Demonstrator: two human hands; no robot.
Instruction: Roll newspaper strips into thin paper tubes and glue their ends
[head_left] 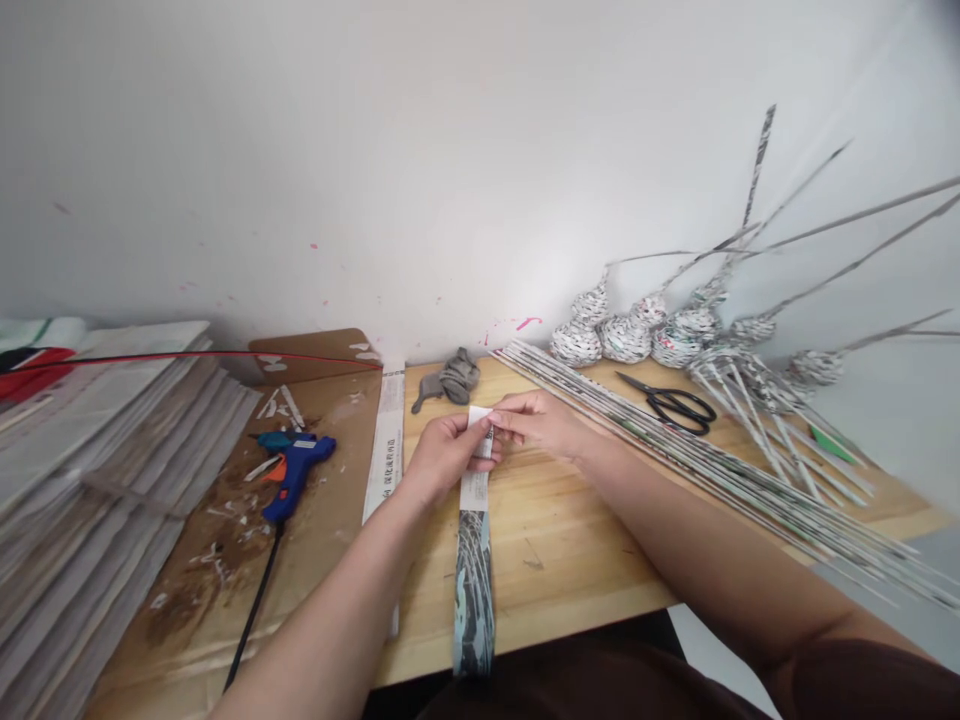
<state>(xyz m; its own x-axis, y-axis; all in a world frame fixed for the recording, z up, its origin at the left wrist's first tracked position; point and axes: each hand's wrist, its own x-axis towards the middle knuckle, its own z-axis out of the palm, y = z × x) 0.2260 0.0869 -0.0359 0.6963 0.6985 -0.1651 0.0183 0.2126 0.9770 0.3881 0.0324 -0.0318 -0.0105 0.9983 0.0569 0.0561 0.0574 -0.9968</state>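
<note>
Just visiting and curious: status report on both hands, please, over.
Left hand, right hand both pinching paper strip near far end. Strip reaches table's near edge. Scissors, glue gun clear of strip.

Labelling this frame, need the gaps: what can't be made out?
All in the head view:
- Paper strip: part covered by the left hand and right fingers; small print unreadable.
- Glue gun's cord: far end out of sight past the bottom edge or left forearm.
- Paper stack: cut off by left edge.
- Woven shapes: some long tails cut off by right edge.
</note>
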